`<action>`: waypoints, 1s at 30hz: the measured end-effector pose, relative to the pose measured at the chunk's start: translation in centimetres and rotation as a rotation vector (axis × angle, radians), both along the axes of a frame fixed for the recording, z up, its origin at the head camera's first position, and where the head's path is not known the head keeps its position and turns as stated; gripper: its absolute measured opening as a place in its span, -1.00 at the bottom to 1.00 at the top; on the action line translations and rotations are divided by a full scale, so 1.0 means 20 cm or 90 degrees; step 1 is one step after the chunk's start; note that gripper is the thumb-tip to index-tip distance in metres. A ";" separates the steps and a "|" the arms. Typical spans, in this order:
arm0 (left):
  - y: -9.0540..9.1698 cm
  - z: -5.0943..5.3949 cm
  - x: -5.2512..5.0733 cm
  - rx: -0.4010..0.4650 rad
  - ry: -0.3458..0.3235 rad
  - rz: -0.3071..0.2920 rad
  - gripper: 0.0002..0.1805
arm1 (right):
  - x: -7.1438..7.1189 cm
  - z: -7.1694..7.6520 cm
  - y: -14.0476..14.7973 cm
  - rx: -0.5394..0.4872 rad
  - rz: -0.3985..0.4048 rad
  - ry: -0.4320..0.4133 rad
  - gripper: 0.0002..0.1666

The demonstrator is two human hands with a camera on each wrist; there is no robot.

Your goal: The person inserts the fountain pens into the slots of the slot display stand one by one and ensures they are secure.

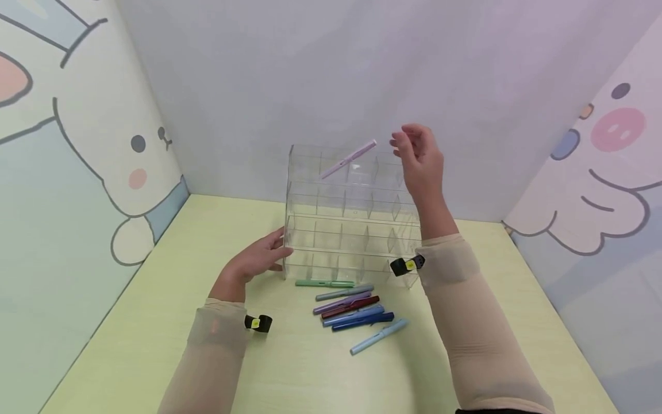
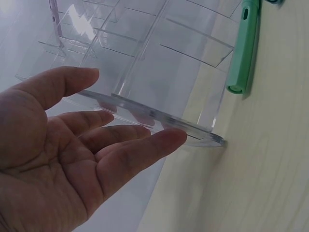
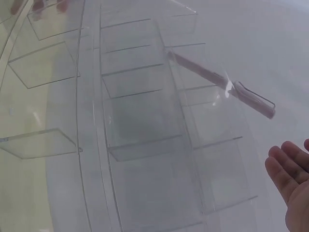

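A clear plastic tiered organizer [image 1: 354, 230] with several divided compartments stands on the table. In its top row a pale pink pen [image 1: 349, 159] leans at a slant, its clip end sticking out up and to the right. My right hand [image 1: 421, 155] is raised just right of that pen, apart from it, with loosely bent fingers and nothing held. In the left wrist view, the fingers of my left hand [image 2: 91, 150] are extended against the organizer's side panel [image 2: 164, 118], and the thumb stands away from them. A green pen [image 1: 324, 283] lies along the organizer's front edge.
In front of the organizer several more pens lie on the table [image 1: 289, 368]: grey-green [image 1: 344, 292], purple [image 1: 341, 303], dark red [image 1: 350, 307], blue [image 1: 353, 316], dark blue [image 1: 363, 321] and light blue [image 1: 379, 337]. A pale curtain [image 1: 310, 75] hangs behind, with cartoon-printed panels at both sides.
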State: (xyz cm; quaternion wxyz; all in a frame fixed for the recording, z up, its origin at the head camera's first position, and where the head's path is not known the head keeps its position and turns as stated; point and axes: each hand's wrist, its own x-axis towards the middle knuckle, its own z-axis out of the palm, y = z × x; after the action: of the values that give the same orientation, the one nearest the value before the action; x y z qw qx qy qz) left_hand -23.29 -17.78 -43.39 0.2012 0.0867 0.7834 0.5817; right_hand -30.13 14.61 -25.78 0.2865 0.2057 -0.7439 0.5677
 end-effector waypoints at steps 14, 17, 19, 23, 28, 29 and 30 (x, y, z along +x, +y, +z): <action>-0.03 -0.01 0.00 -0.011 -0.011 0.002 -0.19 | 0.15 -0.26 0.24 -0.124 0.087 0.046 -0.64; -0.04 -0.01 0.01 -0.007 -0.014 0.001 -0.20 | 0.18 -0.33 0.27 -0.134 0.092 0.046 -0.61; -0.04 -0.01 0.01 -0.002 -0.012 -0.006 -0.20 | 0.21 -0.36 0.29 -0.135 0.090 0.047 -0.59; -0.05 -0.01 0.01 0.002 -0.011 -0.005 -0.20 | 0.25 -0.42 0.33 -0.143 0.100 0.043 -0.57; -0.07 -0.01 0.01 0.007 -0.013 -0.003 -0.18 | 0.30 -0.50 0.36 -0.127 0.102 0.033 -0.56; -0.07 -0.01 0.01 0.010 -0.012 -0.006 -0.19 | 0.31 -0.51 0.37 -0.124 0.104 0.031 -0.56; -0.07 -0.01 0.01 0.014 -0.011 -0.007 -0.20 | 0.32 -0.52 0.37 -0.121 0.107 0.029 -0.55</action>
State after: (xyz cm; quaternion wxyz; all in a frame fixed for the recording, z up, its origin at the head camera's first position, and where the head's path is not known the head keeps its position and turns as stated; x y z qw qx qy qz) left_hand -23.07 -19.19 -43.63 0.2105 0.0883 0.7747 0.5897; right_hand -23.64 22.01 -36.14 0.2731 0.2524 -0.6602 0.6526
